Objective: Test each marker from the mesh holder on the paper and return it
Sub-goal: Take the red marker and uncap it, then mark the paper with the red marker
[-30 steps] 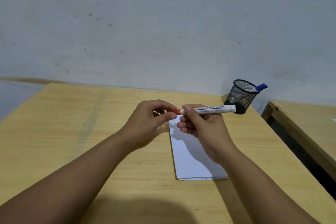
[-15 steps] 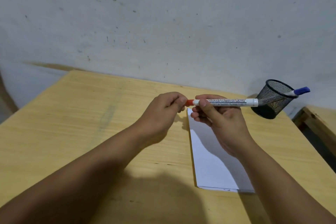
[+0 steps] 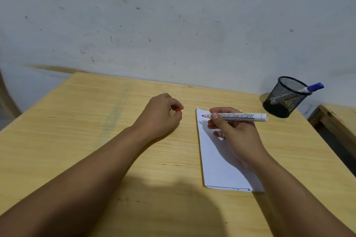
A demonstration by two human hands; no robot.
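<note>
My right hand (image 3: 234, 136) grips a white board marker (image 3: 243, 116) held level over the top of the white paper (image 3: 213, 161), its bare red tip pointing left. My left hand (image 3: 161, 116) rests on the table left of the paper, closed around the marker's red cap (image 3: 178, 110), which peeks out between the fingers. A black mesh holder (image 3: 285, 97) stands at the far right of the table, tilted in view, with a blue-capped marker (image 3: 313, 87) sticking out of it to the right.
The wooden table (image 3: 96, 131) backs onto a grey-white wall. A second wooden table (image 3: 339, 119) stands to the right across a dark gap. The paper's near edge carries a thin printed line.
The cap has come off the marker: my left hand pulled it away to the left, and the red tip is now bare. The head camera view has shifted left.
</note>
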